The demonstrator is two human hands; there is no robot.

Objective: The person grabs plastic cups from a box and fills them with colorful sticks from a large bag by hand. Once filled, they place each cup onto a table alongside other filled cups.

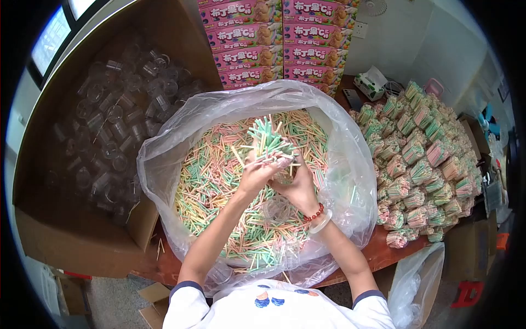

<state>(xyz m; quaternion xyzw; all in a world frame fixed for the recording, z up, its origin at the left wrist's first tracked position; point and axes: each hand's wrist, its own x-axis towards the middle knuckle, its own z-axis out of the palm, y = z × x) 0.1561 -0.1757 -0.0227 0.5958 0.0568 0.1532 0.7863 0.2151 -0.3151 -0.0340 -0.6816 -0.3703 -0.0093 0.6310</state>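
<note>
White shirt (274, 307) at six o'clock; left hand (262, 174) and right hand (299, 189) grip a stick bundle (267, 140) over loose sticks (219, 181), near clear cups (278, 209); carton of containers (115, 126) toward ten, piled bundles (422, 170) at three.

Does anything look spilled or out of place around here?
Yes, a few loose sticks lie on the red table, between the cardboard box and plastic bag. They look stray, apart from the bag's big pile.

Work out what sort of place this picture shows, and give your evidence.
Probably a small packing workshop: loose pastel sticks fill a big plastic bag, clear containers crowd a carton, and stick bundles are piled alongside.
</note>
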